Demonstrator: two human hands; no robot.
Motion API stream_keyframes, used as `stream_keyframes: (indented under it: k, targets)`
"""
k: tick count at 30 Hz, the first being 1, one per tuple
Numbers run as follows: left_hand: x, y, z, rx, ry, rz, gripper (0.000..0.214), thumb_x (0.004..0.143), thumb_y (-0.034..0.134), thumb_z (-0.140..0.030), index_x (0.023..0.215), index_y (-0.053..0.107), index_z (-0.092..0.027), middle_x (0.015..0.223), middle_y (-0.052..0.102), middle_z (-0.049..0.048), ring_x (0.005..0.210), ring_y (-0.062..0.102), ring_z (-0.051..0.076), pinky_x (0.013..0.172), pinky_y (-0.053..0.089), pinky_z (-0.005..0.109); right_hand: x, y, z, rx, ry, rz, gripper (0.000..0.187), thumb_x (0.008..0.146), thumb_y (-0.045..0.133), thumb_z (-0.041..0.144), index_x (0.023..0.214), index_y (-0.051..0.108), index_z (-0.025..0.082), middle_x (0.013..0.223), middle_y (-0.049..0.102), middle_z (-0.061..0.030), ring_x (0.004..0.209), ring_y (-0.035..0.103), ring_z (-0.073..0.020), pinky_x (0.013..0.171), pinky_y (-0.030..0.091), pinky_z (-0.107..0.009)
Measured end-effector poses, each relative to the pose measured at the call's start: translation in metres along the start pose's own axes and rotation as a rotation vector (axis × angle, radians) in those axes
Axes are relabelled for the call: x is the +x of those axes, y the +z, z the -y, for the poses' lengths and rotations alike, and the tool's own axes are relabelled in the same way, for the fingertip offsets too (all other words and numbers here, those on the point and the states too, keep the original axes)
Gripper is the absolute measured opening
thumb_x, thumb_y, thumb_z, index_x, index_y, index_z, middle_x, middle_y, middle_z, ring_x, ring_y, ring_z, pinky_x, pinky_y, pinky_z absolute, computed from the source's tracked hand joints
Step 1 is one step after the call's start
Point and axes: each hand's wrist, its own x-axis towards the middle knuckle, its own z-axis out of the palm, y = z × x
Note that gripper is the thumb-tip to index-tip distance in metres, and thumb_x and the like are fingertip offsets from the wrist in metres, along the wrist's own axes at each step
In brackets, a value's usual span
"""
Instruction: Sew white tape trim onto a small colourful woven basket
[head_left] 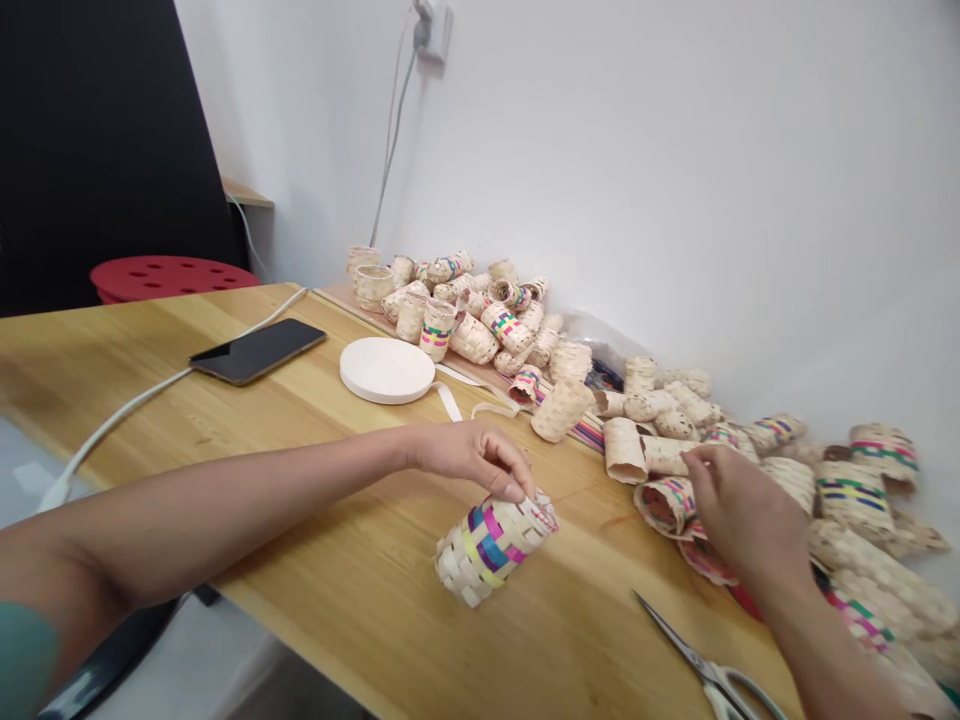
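Scissors [705, 665]: nearest, at the lower right; lying on the desk [337, 610] with the blades closed and pointing up-left; the handles run out of view; just left of the right forearm.
Basket [491, 548]: small and woven from pale strips, with pink, blue, yellow and green bands; lying on its side near the front middle of the desk, open end up-right; well apart from the scissors.
Left hand [472, 455]: reaches in from the left above the basket; fingers curled down and closed on the basket's upper side near its open end; thumb hidden.
Right hand [739, 510]: comes in from the lower right, back toward the camera; fingers bent down into the pile [847, 490]; cannot tell whether they grip anything.
Pile: many more woven baskets and flattened woven pieces, some banded in colour; heaped along the desk's right and far edges against the wall [675, 180].
Tape roll [386, 370]: flat and white, mid-desk, just in front of the far end of the pile; a loose end trails right.
Phone [257, 350]: dark, screen up, left of the tape roll; a white cable [127, 410] runs from it toward the left edge.
Stool [169, 277]: red, round, with holes; behind the desk's far left corner.
Plug [431, 25]: white, high on the wall; a cord hangs down from it.
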Motion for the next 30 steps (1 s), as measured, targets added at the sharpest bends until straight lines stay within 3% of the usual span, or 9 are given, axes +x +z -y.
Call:
stream_keyframes:
  k: [4, 9, 12, 16, 21, 25, 30]
  targets:
    - [0.000, 0.001, -0.001, -0.019, 0.013, 0.033, 0.033, 0.079, 0.069, -0.045, 0.088, 0.073, -0.014, 0.085, 0.067, 0.0057, 0.078, 0.060, 0.014, 0.072, 0.046, 0.024, 0.002, -0.001, -0.009, -0.067, -0.055, 0.007, 0.026, 0.089, 0.040, 0.037, 0.079, 0.057, 0.020, 0.074, 0.066, -0.0083, 0.065, 0.059, -0.0228, 0.053, 0.031, -0.029]
    - [0.000, 0.002, -0.003, -0.007, 0.033, 0.038, 0.032, 0.080, 0.068, -0.043, 0.089, 0.074, -0.014, 0.083, 0.067, 0.0053, 0.074, 0.058, 0.012, 0.068, 0.045, 0.021, -0.009, -0.009, 0.012, 0.183, -0.045, 0.036, 0.035, 0.090, 0.039, 0.044, 0.093, 0.066, 0.021, 0.094, 0.071, -0.0098, 0.082, 0.064, -0.0252, 0.063, 0.042, -0.032]
    - [0.000, 0.001, -0.001, 0.014, 0.019, 0.021, 0.033, 0.080, 0.068, -0.045, 0.090, 0.074, -0.013, 0.081, 0.065, 0.0060, 0.074, 0.057, 0.013, 0.068, 0.045, 0.021, -0.026, -0.023, 0.042, 0.534, -0.141, 0.229, 0.036, 0.092, 0.042, 0.046, 0.100, 0.069, 0.024, 0.102, 0.071, -0.0055, 0.093, 0.064, -0.0213, 0.074, 0.046, -0.029]
    - [-0.001, 0.000, 0.001, 0.026, -0.003, 0.000, 0.036, 0.079, 0.069, -0.047, 0.091, 0.074, -0.014, 0.080, 0.064, 0.0061, 0.074, 0.056, 0.013, 0.067, 0.045, 0.021, -0.045, -0.037, 0.083, 0.837, -0.169, 0.554, 0.034, 0.087, 0.052, 0.050, 0.089, 0.073, 0.023, 0.073, 0.067, -0.0016, 0.063, 0.056, -0.0150, 0.055, 0.039, -0.024]
    - [-0.001, 0.002, -0.002, 0.039, -0.004, 0.008, 0.036, 0.080, 0.067, -0.047, 0.090, 0.074, -0.013, 0.079, 0.063, 0.0055, 0.073, 0.055, 0.013, 0.067, 0.045, 0.022, -0.047, -0.034, 0.104, 1.024, -0.105, 0.708, 0.033, 0.083, 0.057, 0.050, 0.080, 0.070, 0.020, 0.053, 0.041, 0.0048, 0.049, 0.031, -0.0093, 0.047, 0.023, -0.023]
    - [0.000, 0.002, -0.003, 0.067, 0.009, -0.007, 0.035, 0.080, 0.067, -0.047, 0.090, 0.074, -0.014, 0.080, 0.064, 0.0055, 0.072, 0.055, 0.012, 0.066, 0.044, 0.021, -0.044, -0.038, 0.106, 0.975, -0.014, 0.616, 0.029, 0.084, 0.057, 0.047, 0.076, 0.064, 0.020, 0.052, 0.030, 0.0071, 0.048, 0.027, -0.0088, 0.045, 0.020, -0.022]
    - [0.000, 0.002, -0.002, 0.061, 0.015, -0.018, 0.037, 0.080, 0.066, -0.049, 0.089, 0.073, -0.014, 0.081, 0.064, 0.0060, 0.073, 0.056, 0.013, 0.067, 0.044, 0.022, -0.040, -0.049, 0.112, 0.753, -0.247, 0.240, 0.020, 0.090, 0.050, 0.033, 0.077, 0.060, 0.021, 0.061, 0.055, 0.0031, 0.054, 0.049, -0.0118, 0.051, 0.033, -0.022]
